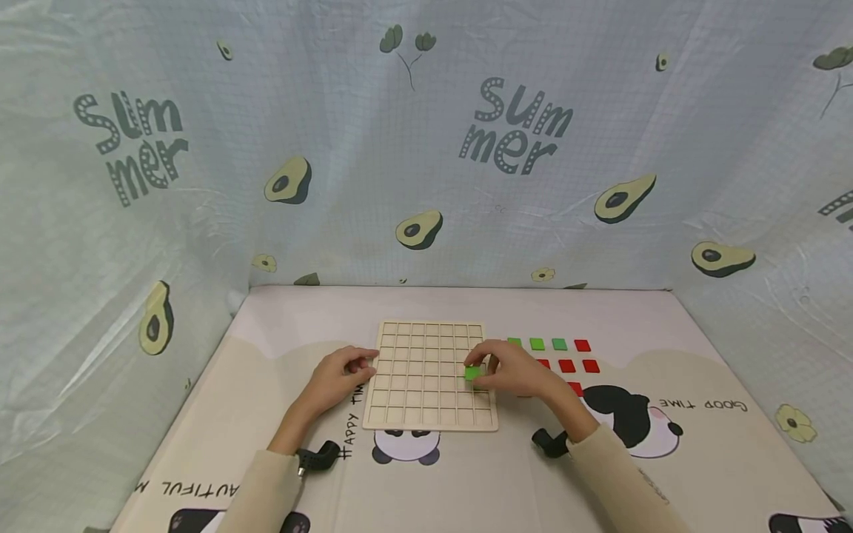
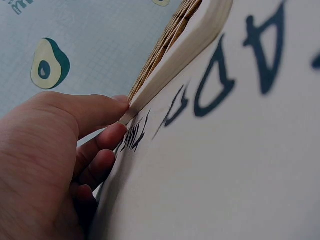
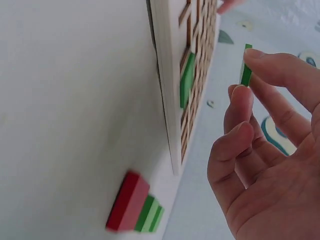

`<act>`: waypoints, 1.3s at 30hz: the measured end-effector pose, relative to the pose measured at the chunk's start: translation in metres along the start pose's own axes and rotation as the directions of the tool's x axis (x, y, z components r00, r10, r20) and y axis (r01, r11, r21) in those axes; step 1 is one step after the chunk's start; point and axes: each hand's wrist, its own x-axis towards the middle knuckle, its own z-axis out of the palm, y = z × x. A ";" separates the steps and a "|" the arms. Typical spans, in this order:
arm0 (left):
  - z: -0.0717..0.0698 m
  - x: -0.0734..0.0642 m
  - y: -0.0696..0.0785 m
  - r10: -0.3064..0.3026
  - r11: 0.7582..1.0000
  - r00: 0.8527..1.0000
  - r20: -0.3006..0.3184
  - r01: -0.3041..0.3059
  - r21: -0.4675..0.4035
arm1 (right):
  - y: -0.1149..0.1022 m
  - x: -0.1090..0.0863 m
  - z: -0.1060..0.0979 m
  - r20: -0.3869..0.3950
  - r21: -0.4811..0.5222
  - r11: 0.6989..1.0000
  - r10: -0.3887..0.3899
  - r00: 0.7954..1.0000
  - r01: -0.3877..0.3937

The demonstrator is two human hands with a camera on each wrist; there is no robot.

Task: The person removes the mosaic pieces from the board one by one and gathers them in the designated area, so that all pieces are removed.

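Note:
A pale wooden grid board [image 1: 426, 377] with raised square cells lies flat on the table. My left hand [image 1: 341, 377] is at its left edge, thumb on the upper rim and forefinger against the side, as the left wrist view shows. Over the board's right side, my right hand [image 1: 509, 368] pinches a small square green tile [image 3: 247, 65] between thumb and fingertip, held above the grid. A second green tile [image 3: 187, 82] sits on the board close to its right edge, below the right hand in the right wrist view.
Right of the board lie rows of loose square tiles: green tiles [image 1: 537, 344] at the back, red tiles [image 1: 590, 366] nearer. The right forearm partly hides them. The printed tablecloth [image 1: 413, 488] ends at patterned cloth walls [image 1: 426, 148] behind and at both sides.

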 end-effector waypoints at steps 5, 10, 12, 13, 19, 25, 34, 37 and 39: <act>0.001 0.000 -0.001 0.001 1.000 1.000 -0.001 -0.001 -0.005 | 0.007 -0.015 -0.013 -0.031 0.072 0.997 0.003 1.000 -0.001; 0.001 0.000 -0.001 0.005 1.000 1.000 -0.007 -0.005 0.002 | 0.020 -0.030 -0.026 -0.072 0.115 0.993 0.019 0.997 -0.011; 0.001 0.001 -0.001 0.005 1.000 1.000 -0.007 -0.005 0.001 | 0.026 -0.036 -0.032 -0.091 0.125 0.992 0.021 0.996 -0.009; 0.001 0.001 -0.001 0.003 1.000 1.000 -0.007 -0.003 -0.002 | 0.028 -0.040 -0.035 -0.101 0.124 0.992 0.024 0.995 -0.011; 0.002 0.002 0.000 0.005 1.000 1.000 -0.002 -0.005 -0.005 | 0.051 -0.060 -0.052 -0.159 0.117 0.993 0.004 0.987 0.015; 0.002 0.002 0.002 -0.007 1.000 1.000 0.003 0.007 -0.003 | 0.075 -0.081 -0.066 -0.174 0.156 0.987 -0.002 0.985 0.029; 0.001 0.000 0.003 -0.014 1.000 1.000 -0.002 0.014 0.001 | 0.093 -0.104 -0.081 -0.178 0.175 0.983 0.089 0.980 -0.058; 0.000 -0.001 0.003 -0.007 1.000 1.000 -0.002 0.007 0.003 | 0.096 -0.111 -0.086 -0.192 0.151 0.984 0.123 0.974 -0.095; 0.000 -0.001 0.002 -0.009 1.000 1.000 -0.006 0.009 0.000 | 0.098 -0.115 -0.089 -0.196 0.135 0.983 0.148 0.969 -0.123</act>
